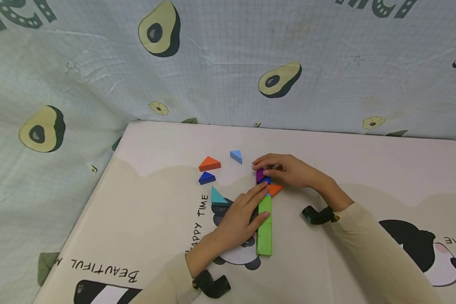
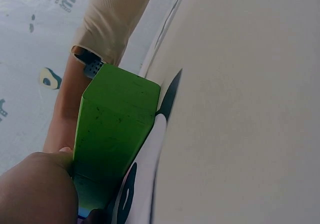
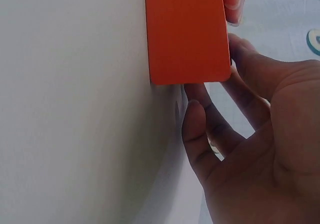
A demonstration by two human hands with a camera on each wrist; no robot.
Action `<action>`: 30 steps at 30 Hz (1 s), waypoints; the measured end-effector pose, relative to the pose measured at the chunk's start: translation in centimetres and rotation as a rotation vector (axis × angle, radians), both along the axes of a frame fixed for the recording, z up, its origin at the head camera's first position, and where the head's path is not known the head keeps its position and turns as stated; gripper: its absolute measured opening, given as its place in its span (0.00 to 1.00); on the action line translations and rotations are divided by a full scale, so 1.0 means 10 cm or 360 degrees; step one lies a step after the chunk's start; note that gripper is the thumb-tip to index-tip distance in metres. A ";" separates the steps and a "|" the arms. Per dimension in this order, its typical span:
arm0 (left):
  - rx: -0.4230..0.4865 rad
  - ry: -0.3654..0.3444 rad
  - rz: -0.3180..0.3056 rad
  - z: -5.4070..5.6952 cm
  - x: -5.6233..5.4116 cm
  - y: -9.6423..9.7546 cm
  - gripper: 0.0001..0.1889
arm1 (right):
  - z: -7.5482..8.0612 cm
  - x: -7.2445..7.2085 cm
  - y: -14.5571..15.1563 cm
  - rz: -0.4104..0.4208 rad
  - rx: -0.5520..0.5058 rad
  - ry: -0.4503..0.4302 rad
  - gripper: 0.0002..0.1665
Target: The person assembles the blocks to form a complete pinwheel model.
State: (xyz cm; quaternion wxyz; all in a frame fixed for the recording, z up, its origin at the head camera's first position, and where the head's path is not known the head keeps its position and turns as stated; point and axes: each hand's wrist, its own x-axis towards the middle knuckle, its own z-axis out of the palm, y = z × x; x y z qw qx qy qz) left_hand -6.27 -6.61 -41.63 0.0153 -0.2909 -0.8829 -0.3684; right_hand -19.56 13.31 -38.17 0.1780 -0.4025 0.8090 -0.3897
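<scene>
Left arm: yours, entering low, cream sleeve ending short of the bare wrist. Left hand: back upward, fingers extended forward and rightward, thumb set apart. Right arm: yours, slanting in from lower right, matching sleeve, bare forearm. Right hand: farther from you than the left, near it; fingers bent, thumb drawn toward the forefinger, pinching.

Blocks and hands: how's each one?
Green blocks: end to end
Purple block: held
Row's blue block: partly hidden
Right orange block: pointing outward
Left orange block: loose
Left blue block: loose
Far light-blue block: loose
Teal block: loose
Left hand: extended, touching green blocks
Right hand: pinching purple block
</scene>
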 end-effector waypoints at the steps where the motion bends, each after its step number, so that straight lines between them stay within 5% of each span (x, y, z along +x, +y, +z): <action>1: 0.0000 0.0001 0.0000 0.00 0.00 0.00 0.31 | 0.00 0.00 0.00 -0.0001 -0.0003 -0.0006 0.18; 30: -0.0011 0.0012 -0.0003 -0.01 0.00 -0.01 0.31 | -0.01 0.00 -0.01 -0.0006 -0.0034 0.0015 0.17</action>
